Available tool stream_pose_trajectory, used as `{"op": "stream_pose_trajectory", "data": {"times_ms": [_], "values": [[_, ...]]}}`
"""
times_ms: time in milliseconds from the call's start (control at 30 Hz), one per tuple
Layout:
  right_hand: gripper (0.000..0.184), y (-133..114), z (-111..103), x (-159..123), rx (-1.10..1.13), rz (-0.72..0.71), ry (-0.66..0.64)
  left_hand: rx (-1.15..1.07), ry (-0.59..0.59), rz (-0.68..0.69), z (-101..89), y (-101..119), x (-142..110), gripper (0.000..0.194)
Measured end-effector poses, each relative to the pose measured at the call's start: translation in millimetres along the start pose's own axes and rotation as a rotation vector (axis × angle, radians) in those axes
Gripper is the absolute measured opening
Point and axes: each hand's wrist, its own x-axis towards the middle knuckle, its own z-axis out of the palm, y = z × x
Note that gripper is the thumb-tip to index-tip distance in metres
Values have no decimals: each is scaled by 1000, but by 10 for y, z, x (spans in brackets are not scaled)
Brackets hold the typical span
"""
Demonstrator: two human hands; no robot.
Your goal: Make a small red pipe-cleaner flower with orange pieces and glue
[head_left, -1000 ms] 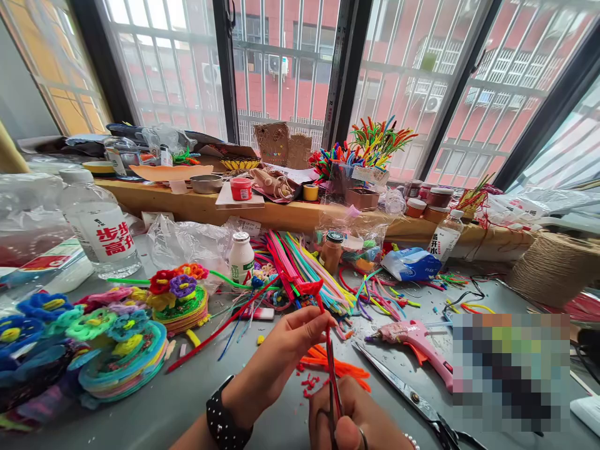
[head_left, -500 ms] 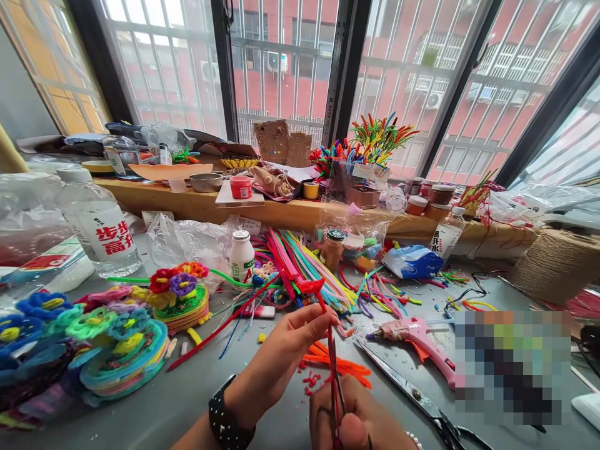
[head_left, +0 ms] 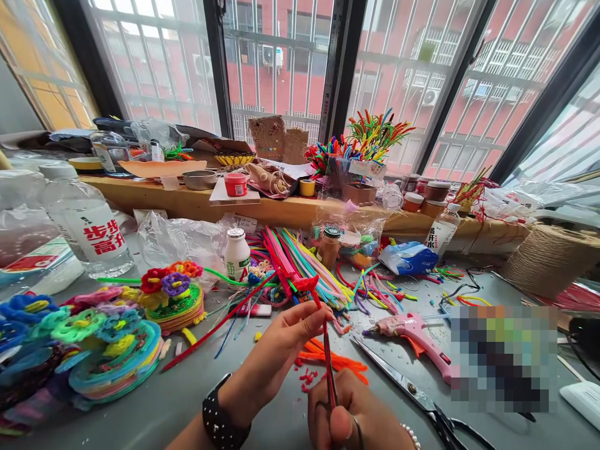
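Note:
My left hand [head_left: 269,347] pinches a red pipe cleaner [head_left: 307,285] between thumb and fingertips; its bent red end sticks out above them. My right hand [head_left: 359,406] grips a small pair of scissors [head_left: 329,365], blades pointing up towards my left fingertips and nearly together. A red strand runs down along the blades; whether it lies between them I cannot tell. Red fuzzy clippings [head_left: 307,377] lie on the table between my hands, near some orange pipe cleaners [head_left: 344,361]. The palm side of my right hand is hidden.
Large scissors [head_left: 412,389] and a pink glue gun [head_left: 417,334] lie to the right. Fuzzy flower pieces [head_left: 112,356] sit at left. Behind are a pipe cleaner bundle [head_left: 290,250], a white bottle [head_left: 237,253], a brown jar [head_left: 329,249] and a twine spool [head_left: 548,259].
The scissor blades have come closer together along the red strand. My left hand keeps its pinch. The whole view has shifted slightly.

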Motion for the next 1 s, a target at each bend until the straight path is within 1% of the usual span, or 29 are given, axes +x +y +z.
{"op": "stream_pose_trajectory", "data": {"times_ms": [133,267,333,533,700,900,1000], "values": [[65,25,-5,3,20,4,8,25,-44,-5,6,-2,-16,10],[63,81,-4,16,31,54,71,12,-8,4,10,7,-9,8],[63,84,-3,11,43,75,72,13,14,7,17,12,-7,8],[64,53,-11,-17,2,-45,4,68,-13,14,30,13,-21,10],[62,86,-9,19,-2,-19,55,39,-21,32,13,11,-12,10],[64,32,-2,1,30,-34,13,73,-30,4,43,23,-27,10],[64,-2,1,-10,40,-16,31,66,-34,1,58,39,-36,11]]}}
